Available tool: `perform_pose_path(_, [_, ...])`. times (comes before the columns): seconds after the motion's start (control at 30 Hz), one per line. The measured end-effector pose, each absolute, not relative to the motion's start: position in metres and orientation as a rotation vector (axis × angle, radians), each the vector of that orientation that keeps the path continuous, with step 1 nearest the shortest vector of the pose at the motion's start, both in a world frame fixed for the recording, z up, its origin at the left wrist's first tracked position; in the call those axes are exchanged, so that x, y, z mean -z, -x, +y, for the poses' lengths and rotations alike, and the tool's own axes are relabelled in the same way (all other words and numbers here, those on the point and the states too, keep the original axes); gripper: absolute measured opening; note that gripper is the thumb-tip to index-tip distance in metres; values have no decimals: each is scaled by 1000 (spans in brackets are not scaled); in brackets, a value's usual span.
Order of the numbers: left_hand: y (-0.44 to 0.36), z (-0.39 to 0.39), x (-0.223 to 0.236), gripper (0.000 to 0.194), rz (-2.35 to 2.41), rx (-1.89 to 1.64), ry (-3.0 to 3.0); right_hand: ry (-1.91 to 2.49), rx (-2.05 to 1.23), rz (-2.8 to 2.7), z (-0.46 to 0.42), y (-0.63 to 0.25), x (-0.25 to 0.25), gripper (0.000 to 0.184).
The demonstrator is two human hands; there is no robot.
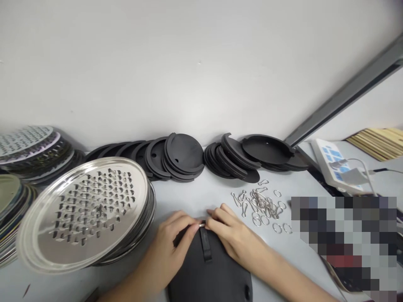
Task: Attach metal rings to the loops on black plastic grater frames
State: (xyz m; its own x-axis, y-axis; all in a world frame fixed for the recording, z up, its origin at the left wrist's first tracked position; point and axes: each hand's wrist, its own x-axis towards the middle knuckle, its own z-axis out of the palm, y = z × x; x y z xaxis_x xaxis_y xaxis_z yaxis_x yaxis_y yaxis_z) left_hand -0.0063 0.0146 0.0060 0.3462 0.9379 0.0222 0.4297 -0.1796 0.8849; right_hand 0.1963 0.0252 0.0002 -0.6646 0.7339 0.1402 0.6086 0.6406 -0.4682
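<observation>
A black round plastic disc (214, 272) with a raised tab lies flat on the table at the bottom centre. My left hand (171, 247) and my right hand (234, 235) meet at its far edge. Both pinch a small metal clip (202, 225) between fingertips at the top of the tab. A loose pile of small wire clips and rings (262, 205) lies just right of my right hand.
A stack of perforated steel grater discs (85, 214) leans at the left, more discs (28, 151) behind it. Rows of black plastic discs (179, 157) line the wall. A white device with blue buttons (336, 165) and cables sit at the right.
</observation>
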Motion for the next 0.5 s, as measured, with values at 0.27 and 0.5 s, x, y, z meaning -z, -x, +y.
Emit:
perform_pose_path(0.27, [8,9,-6,18,1399,-625,-1653,983,-488,-2606,23,-200,-6,33])
perform_pose_path(0.5, [9,13,-5,31,1314,-473,-1653,934,-455,-2629,23,-200,-9,35])
